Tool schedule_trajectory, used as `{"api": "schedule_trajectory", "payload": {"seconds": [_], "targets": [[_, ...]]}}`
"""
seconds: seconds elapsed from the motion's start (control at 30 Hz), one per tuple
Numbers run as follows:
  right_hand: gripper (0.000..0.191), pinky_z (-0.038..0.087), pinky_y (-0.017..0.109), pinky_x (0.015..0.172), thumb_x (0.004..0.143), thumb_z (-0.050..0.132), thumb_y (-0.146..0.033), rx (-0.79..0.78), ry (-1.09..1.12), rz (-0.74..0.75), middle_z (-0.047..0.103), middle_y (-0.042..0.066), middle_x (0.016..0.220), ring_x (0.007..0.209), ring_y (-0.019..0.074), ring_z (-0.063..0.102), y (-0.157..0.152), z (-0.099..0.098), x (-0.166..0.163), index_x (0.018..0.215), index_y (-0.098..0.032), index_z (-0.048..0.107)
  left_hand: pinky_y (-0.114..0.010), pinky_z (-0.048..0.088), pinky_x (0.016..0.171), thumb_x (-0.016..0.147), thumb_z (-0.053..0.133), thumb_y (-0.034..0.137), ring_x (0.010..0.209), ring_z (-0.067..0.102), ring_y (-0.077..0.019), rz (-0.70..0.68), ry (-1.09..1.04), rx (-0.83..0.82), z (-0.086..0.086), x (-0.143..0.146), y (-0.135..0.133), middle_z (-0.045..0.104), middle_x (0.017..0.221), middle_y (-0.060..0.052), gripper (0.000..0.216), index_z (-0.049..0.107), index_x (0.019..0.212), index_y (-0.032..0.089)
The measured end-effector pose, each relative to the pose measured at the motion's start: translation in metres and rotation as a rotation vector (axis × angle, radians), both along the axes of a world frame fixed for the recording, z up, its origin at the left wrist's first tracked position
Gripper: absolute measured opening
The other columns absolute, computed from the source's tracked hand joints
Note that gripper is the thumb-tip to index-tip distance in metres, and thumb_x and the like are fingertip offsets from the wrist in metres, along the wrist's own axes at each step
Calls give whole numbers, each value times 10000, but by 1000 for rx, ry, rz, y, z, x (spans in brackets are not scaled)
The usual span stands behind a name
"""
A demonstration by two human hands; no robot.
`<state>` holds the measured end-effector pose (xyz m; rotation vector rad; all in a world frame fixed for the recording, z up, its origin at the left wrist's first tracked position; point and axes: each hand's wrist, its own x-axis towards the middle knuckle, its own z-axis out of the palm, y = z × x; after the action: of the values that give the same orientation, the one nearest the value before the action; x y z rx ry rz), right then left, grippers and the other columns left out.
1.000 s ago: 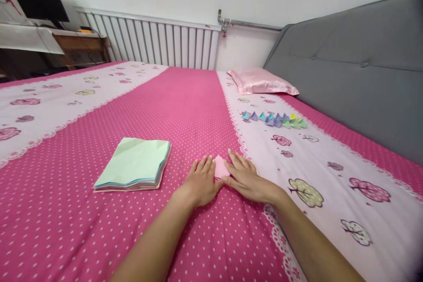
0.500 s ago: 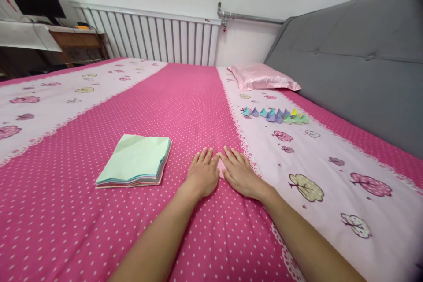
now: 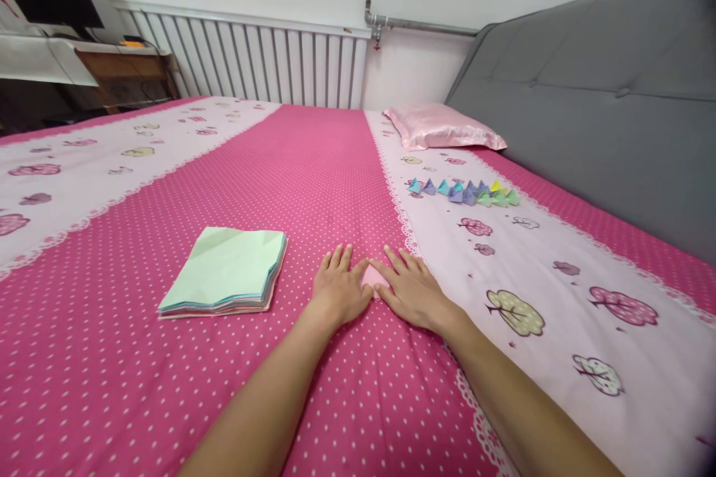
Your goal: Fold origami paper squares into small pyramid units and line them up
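A small folded pink paper (image 3: 372, 278) lies on the pink dotted bedsheet (image 3: 313, 179), mostly covered by my hands. My left hand (image 3: 338, 289) lies flat on its left part, fingers stretched out and close together. My right hand (image 3: 411, 287) presses flat on its right part, fingers extended. Both hands touch the paper and meet over it. A stack of square coloured papers (image 3: 227, 270) with a pale green top sheet lies to the left of my left hand.
A row of several small folded paper shapes (image 3: 464, 193) in blue, purple, green and yellow sits on the pale strip at the right. A pink pillow (image 3: 441, 127) lies by the grey headboard (image 3: 587, 97). A white radiator (image 3: 251, 59) lines the far wall.
My hands closed together over the pink paper, covering most of it half a second ago, and now a little more of it shows between them. The view tilted slightly.
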<state>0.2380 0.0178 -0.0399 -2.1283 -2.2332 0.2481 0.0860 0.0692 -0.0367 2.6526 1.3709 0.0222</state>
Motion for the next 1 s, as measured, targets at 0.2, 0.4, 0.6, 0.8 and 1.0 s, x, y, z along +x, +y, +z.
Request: {"api": "schedule_trajectory", "payload": {"seconds": [0.2,0.4,0.6,0.8,1.0], "targets": [[541,134,474,1045,878,255,-510,18,-20,-38,188,73,1482,1342,313,152,-6,5,-5,1363,-279,319,-475,134,1061,830,323,472,1344,143,-306,39,0,-7,6,0,-6,220,1456,-130,564,373,1335,224],[511,154,489,1025,891,253,-472,-12,-36,-62,215,75,1474,1322,318,206,-11,13,-5,1342,-261,368,-512,152,1039,837,354,401,1336,162,-330,83,5,-23,11,-3,-9,244,1449,-124,495,428,1297,232],[454,203,463,1006,904,271,-382,18,-76,-36,321,105,1428,1263,294,320,-14,20,-7,1275,-209,467,-528,183,1027,859,325,341,1322,205,-339,88,28,-4,20,-5,-15,293,1425,-150,439,502,1232,193],[334,317,390,939,884,347,-250,84,-143,1,540,129,1235,1089,260,505,-14,24,-6,988,-179,655,-487,261,1014,842,348,202,1289,289,-336,47,62,48,27,-8,-16,373,1366,-194,355,635,1036,122],[242,414,335,793,832,449,-223,137,-72,-72,668,67,969,929,236,591,-9,29,0,908,-234,679,-379,392,908,740,358,30,1087,508,-271,-62,-12,82,35,-10,-11,535,1171,-167,335,666,838,120]]}}
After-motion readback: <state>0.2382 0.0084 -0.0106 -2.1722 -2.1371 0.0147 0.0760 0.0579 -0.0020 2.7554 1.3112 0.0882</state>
